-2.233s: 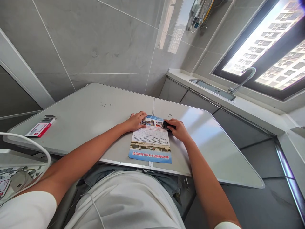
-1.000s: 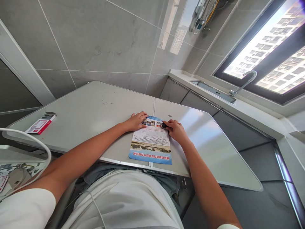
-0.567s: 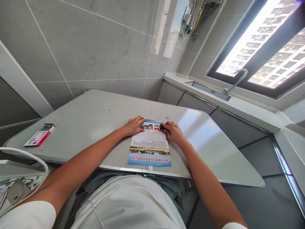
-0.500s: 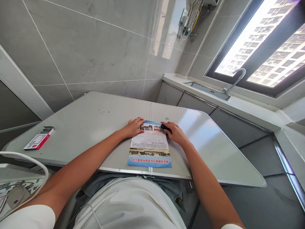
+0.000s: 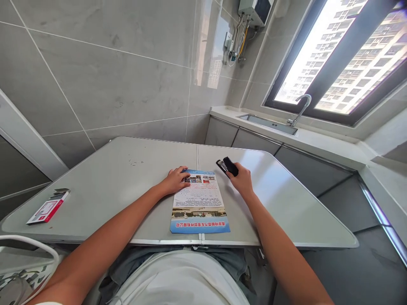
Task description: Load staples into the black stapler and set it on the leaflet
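Note:
A printed flyer (image 5: 200, 203), its text upside down to me, lies on the grey table near the front edge, with a blue band and a building photo at its near end. My left hand (image 5: 174, 182) grips its far left corner, thumb on top of the page. My right hand (image 5: 242, 180) is closed around a black stapler (image 5: 229, 166), held just beyond the flyer's far right corner and apart from it. The stapler's jaws point away to the left and stand apart. My right fingers are partly hidden behind it.
A red and white box (image 5: 49, 207) with its flap up lies at the table's left end. Several loose staples (image 5: 136, 162) are scattered on the far left part of the table (image 5: 152, 156). A counter with a sink (image 5: 270, 123) runs along the right; a white cable (image 5: 47, 250) loops at lower left.
My right hand has lifted the stapler off the flyer's right edge and moved it away and to the right, its jaws now showing. My left hand stays on the flyer; the view has tilted up.

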Demonstrator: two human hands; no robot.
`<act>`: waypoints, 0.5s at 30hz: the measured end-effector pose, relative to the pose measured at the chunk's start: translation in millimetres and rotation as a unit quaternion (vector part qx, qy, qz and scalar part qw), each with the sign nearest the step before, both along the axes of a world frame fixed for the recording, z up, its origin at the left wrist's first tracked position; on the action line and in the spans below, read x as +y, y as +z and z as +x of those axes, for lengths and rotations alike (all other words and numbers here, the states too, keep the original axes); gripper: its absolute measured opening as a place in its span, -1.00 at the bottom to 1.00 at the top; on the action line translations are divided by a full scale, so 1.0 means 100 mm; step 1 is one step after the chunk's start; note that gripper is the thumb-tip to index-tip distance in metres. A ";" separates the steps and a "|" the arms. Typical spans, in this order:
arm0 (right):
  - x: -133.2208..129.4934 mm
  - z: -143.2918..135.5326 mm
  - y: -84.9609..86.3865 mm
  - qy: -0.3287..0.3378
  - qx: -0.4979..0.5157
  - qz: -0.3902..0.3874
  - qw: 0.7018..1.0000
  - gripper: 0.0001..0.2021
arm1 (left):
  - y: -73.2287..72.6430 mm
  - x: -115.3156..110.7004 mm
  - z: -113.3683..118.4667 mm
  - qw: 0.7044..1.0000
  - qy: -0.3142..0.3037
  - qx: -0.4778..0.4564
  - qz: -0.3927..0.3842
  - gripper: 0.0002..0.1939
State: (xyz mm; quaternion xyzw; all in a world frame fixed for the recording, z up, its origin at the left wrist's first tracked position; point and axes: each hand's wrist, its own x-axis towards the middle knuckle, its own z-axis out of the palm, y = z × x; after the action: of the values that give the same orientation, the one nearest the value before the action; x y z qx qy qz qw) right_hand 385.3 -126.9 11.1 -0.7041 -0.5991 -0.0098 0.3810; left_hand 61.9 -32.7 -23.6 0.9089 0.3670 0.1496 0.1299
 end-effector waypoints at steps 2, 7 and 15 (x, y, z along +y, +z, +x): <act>-0.02 -0.16 0.00 0.092 0.045 0.015 0.995 -0.70 | -0.01 0.00 0.00 1.000 0.001 0.000 0.006 -0.62; -0.12 -0.69 -0.08 0.272 0.038 -0.043 0.961 -0.70 | -0.03 0.02 0.00 0.999 0.013 -0.027 0.014 -0.66; -0.19 -0.85 -0.11 0.371 0.012 -0.125 0.920 -0.65 | -0.03 0.06 -0.01 0.994 0.067 -0.084 0.003 -0.66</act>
State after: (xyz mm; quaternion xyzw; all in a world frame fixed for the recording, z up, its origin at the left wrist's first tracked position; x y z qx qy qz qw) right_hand 300.1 -145.6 -0.1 -0.4738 -0.8088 0.2159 0.2734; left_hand 61.1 -26.7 -26.5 0.8669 0.4140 0.2354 0.1471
